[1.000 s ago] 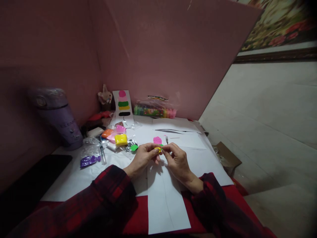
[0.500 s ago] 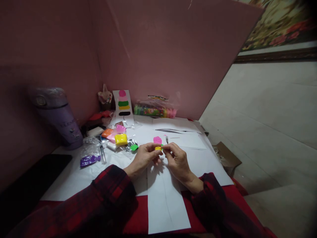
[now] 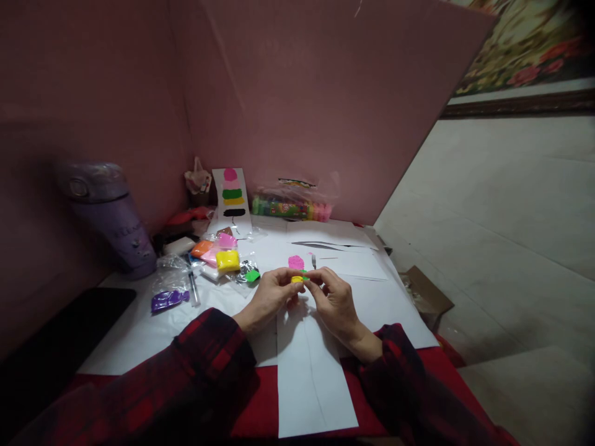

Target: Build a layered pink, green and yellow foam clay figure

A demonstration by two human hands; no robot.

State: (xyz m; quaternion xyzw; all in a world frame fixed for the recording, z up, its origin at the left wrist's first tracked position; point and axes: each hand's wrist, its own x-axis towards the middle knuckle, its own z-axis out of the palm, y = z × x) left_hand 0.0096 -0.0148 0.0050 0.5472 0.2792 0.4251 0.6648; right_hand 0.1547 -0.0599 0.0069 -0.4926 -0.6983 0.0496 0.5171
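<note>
A small yellow piece of modelling clay (image 3: 296, 280) is pinched between the thumb and fingers of my left hand (image 3: 273, 293). My right hand (image 3: 331, 298) meets it from the other side, thumb and forefinger closed at the clay's right end. Both hands hover over a long white paper strip (image 3: 316, 390) with a thin line drawn down it. Just beyond my fingertips lies a textured pink clay disc (image 3: 296, 262). A bit of green clay (image 3: 305, 276) shows by my right fingertips; whether it is held or lies on the paper I cannot tell. A small fork (image 3: 313, 261) lies beside the disc.
Bagged clay, including a yellow pack (image 3: 227, 261) and a purple pack (image 3: 167, 301), is heaped at left near a purple bottle (image 3: 116, 223). A colored drawing (image 3: 233, 201) leans on the wall. Behind are white papers (image 3: 330, 233) and a clear bag of bright items (image 3: 292, 207).
My hands stay almost in place; the fingers shift slightly around the yellow clay. A little more green shows near my right fingertips.
</note>
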